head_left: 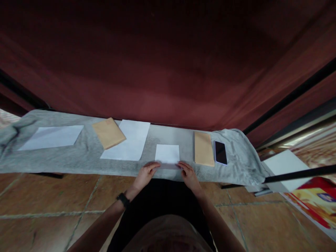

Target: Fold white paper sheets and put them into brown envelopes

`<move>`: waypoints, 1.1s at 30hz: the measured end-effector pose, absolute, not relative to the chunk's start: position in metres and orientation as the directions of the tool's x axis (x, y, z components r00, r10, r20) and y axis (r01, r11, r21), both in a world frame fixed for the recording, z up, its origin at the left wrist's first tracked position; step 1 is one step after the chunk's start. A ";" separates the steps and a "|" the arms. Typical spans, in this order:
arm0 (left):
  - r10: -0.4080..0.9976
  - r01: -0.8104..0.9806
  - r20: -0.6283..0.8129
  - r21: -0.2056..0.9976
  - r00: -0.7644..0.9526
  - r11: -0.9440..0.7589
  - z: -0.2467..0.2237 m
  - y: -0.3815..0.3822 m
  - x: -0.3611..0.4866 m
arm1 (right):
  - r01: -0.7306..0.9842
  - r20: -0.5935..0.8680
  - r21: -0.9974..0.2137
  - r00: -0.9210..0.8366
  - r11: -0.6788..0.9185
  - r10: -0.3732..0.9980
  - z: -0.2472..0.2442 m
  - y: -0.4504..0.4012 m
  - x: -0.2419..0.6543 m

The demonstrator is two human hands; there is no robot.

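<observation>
As fingers hold folded paper, logo blurred

Small white paper on grey cloth, its near strip darker.

From small white sheet: bare grey cloth at 12 o'clock, then red backdrop blocks. Open strip at 3 o'clock before brown envelope, phone just beyond. Narrow gap at 9 o'clock, then larger white sheet, second envelope partly on it.
</observation>
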State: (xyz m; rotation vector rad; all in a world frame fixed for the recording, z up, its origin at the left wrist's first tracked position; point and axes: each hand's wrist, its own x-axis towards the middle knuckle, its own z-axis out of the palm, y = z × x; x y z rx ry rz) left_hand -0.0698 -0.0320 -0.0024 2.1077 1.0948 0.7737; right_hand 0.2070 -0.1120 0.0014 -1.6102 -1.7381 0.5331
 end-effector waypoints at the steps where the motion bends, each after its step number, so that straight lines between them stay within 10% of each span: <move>1: 0.852 0.473 0.205 0.758 0.482 -0.450 -0.003 -0.031 -0.069 | 0.692 0.206 -0.708 0.008 0.144 0.978 0.001 -0.111 0.209; 22: 0.989 0.594 0.118 0.790 0.092 -0.149 0.005 0.006 -0.024 | 0.729 0.122 -0.670 0.293 -0.139 0.948 0.004 -0.054 0.191; 33: 0.947 0.743 0.265 0.594 0.182 -0.309 -0.003 0.003 -0.023 | 0.896 0.190 -0.409 0.266 -0.170 0.945 -0.003 -0.058 0.182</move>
